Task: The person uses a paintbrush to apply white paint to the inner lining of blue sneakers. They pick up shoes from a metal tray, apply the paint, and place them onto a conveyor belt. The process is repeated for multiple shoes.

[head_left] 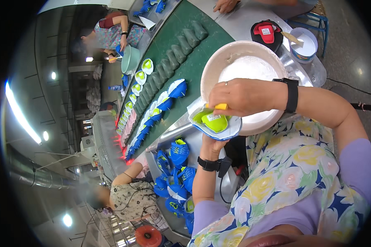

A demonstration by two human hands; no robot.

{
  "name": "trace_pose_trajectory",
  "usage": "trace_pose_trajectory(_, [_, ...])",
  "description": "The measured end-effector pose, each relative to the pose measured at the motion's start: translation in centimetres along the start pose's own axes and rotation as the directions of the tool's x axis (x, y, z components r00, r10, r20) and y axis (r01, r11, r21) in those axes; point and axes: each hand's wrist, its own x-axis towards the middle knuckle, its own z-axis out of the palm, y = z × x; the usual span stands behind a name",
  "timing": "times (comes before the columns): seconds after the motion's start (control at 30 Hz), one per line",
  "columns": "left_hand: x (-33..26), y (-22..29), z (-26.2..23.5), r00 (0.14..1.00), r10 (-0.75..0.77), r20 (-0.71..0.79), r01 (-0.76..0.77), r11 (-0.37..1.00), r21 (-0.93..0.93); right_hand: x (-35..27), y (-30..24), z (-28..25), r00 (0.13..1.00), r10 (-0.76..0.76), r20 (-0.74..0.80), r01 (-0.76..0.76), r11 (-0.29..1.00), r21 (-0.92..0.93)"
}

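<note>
- Inspecting the shoe [215,123], we find it raised in front of the left edge of the pale basin [210,64], its yellow-green lining facing the camera.
- We record the left hand [215,145] below the shoe, its grip clamped on it, most fingers hidden.
- We see the right hand [240,97] over the shoe's upper edge, its grip closed on a small yellow piece [221,106].
- We observe white matter [251,69] in the basin.
- We note a heap of blue shoes [179,154] beside the left forearm [204,187].
- We find rows of grey forms [169,68] along the green belt [212,35].
</note>
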Motion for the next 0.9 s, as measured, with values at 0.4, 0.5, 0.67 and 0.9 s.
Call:
trace_pose_trajectory(0.4, [-0.9,3.7,-1.8,0.915,0.371,0.16,-0.396,0.746,0.535,0.1,0.7,-3.8,0.792,0.564,0.232,-0.578,0.816,-0.009])
trace_pose_trajectory(0.5, [-0.5,3.9,0.6,0.903,0.428,-0.03,-0.328,0.734,0.595,-0.3,0.5,-3.8,0.917,0.395,-0.05,-0.393,0.919,0.04])
trace_pose_trajectory(0.67, [0.2,3.6,1.8,0.883,0.468,0.026,-0.371,0.663,0.651,0.2,0.9,-1.7,0.998,0.054,0.034,-0.052,0.997,-0.048])
trace_pose_trajectory(0.9, [2.0,9.2,-2.1,0.719,0.691,-0.069,-0.389,0.483,0.784,-2.2,0.4,-4.4,0.942,0.332,-0.051,-0.334,0.941,-0.049])
